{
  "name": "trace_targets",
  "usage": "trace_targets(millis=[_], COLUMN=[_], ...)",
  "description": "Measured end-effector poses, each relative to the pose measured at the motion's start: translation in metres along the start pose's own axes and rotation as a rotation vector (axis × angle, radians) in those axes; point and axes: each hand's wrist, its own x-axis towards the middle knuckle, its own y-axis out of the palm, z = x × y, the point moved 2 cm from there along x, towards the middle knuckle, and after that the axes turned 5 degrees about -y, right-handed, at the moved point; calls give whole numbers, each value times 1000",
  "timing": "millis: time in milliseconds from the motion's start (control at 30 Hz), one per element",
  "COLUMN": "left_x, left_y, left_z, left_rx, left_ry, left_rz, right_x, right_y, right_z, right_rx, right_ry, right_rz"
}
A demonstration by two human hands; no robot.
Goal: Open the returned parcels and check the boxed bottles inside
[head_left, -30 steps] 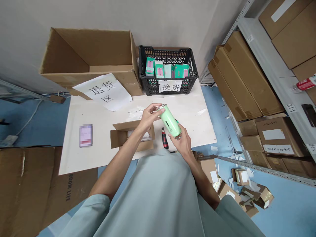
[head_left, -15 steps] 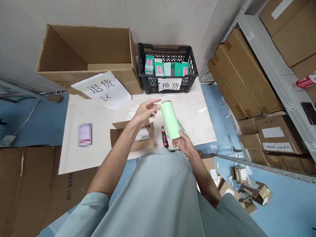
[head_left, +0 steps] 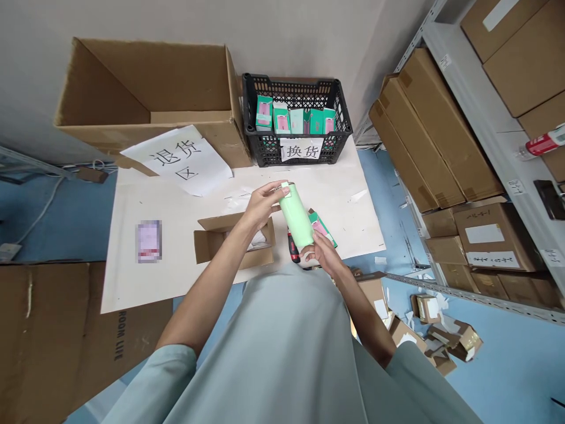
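A light green thermos bottle (head_left: 296,217) is held tilted above the table, its top end up and to the left. My left hand (head_left: 263,204) is closed on the top end, thumb and fingers at the rim. The fingers of my right hand (head_left: 324,253) grip the bottom end. Beneath the bottle lies a black and red utility knife (head_left: 293,249), partly hidden by it. A green and pink product box (head_left: 325,229) is on the table just behind my right hand. Under my left forearm stands a small open carton (head_left: 258,259) with white paper inside.
At the back left is a large open cardboard box (head_left: 238,138) with a paper sign (head_left: 180,162). Beside it a black crate (head_left: 295,140) holds several green boxes. A blurred lilac item (head_left: 149,241) lies on the white table (head_left: 128,282). Shelving with cartons (head_left: 485,235) runs along the right.
The thermos bottle has moved slightly left and turned. My left fingers now close over its top end, and more of the product box shows behind it.
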Motion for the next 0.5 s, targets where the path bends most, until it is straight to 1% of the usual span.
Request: trace_targets(millis=[100, 200, 267, 367, 500], left_x=[1, 1, 0, -1, -2], left_y=[-1, 0, 2, 5, 6], left_z=[1, 3, 4, 4, 1], left_rx=[-4, 2, 11, 24, 81], left_ry=[6, 2, 1, 12, 36], left_rz=[-62, -93, -104, -107, -67], right_x=[0, 1, 2, 3, 1], right_y=[-4, -6, -6, -6, -6], right_z=[3, 0, -4, -8, -4], right_rx=[-218, -384, -453, -463, -331], right_ry=[-134, -192, -207, -215, -181], right_rz=[-106, -187, -219, -223, -169])
